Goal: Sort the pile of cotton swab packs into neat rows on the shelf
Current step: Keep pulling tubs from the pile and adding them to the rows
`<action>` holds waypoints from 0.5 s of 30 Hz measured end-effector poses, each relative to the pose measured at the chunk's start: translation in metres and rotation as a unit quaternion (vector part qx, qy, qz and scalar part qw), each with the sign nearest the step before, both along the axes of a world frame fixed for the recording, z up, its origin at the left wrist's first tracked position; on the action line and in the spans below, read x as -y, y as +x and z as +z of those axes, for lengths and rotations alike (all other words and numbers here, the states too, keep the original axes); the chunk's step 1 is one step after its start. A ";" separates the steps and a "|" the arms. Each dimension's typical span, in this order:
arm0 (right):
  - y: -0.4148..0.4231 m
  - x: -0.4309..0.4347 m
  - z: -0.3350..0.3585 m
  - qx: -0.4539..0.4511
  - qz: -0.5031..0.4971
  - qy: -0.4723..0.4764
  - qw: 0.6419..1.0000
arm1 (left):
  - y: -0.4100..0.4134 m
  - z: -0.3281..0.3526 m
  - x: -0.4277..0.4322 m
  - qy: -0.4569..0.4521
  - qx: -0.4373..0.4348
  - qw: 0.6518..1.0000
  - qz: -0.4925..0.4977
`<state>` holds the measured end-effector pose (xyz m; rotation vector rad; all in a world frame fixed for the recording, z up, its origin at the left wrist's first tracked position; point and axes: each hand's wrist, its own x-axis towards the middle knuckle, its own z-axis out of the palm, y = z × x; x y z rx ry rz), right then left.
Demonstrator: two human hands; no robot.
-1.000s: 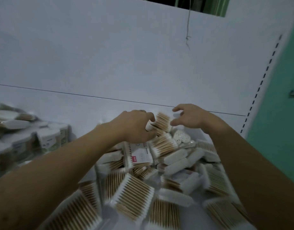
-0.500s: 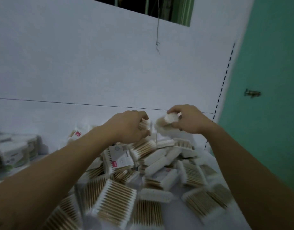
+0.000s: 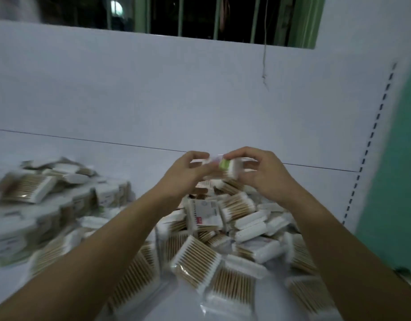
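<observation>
A loose pile of cotton swab packs [image 3: 211, 246] with wooden sticks and white tips covers the white shelf [image 3: 135, 154] in front of me. Above the pile's far end my left hand [image 3: 186, 174] and my right hand [image 3: 262, 172] hold a small stack of swab packs [image 3: 225, 166] between them, fingers curled round its two ends. A green label shows on the stack's near face. The frame is blurred, so the number of packs in the stack is unclear. At the left, other packs [image 3: 67, 202] stand in a rough row.
The shelf's white back panel [image 3: 176, 89] rises behind the pile, with a slotted upright [image 3: 371, 144] at its right edge. A green wall [image 3: 399, 181] lies to the right. A barred window [image 3: 199, 17] is above the panel.
Both hands have risen from the pile's far end and come together, now holding a small stack of packs. The view has swung left, bringing the row at the left back into sight.
</observation>
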<state>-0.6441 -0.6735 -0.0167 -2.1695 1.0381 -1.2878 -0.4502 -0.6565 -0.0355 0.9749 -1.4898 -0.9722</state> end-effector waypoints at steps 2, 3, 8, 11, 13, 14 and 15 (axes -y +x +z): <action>0.018 0.001 -0.007 -0.026 0.024 -0.063 0.997 | 0.018 -0.001 -0.011 0.009 -0.024 0.999 0.023; 0.027 0.001 -0.009 -0.017 0.058 -0.062 0.996 | 0.027 -0.003 -0.015 0.005 -0.017 0.999 0.030; 0.063 -0.011 -0.009 0.000 0.179 -0.012 0.984 | 0.068 -0.013 -0.044 -0.019 0.061 0.997 0.043; 0.084 -0.010 -0.013 0.000 0.168 0.013 0.986 | 0.091 -0.017 -0.052 -0.056 0.081 0.986 0.134; 0.097 -0.010 -0.011 0.024 0.149 0.057 0.987 | 0.104 -0.018 -0.054 -0.083 0.112 0.974 0.181; 0.103 -0.011 -0.009 0.014 0.134 0.061 0.989 | 0.109 -0.019 -0.054 -0.100 0.139 0.965 0.197; 0.108 -0.011 -0.006 -0.015 0.111 0.042 0.993 | 0.114 -0.019 -0.053 -0.123 0.176 0.954 0.208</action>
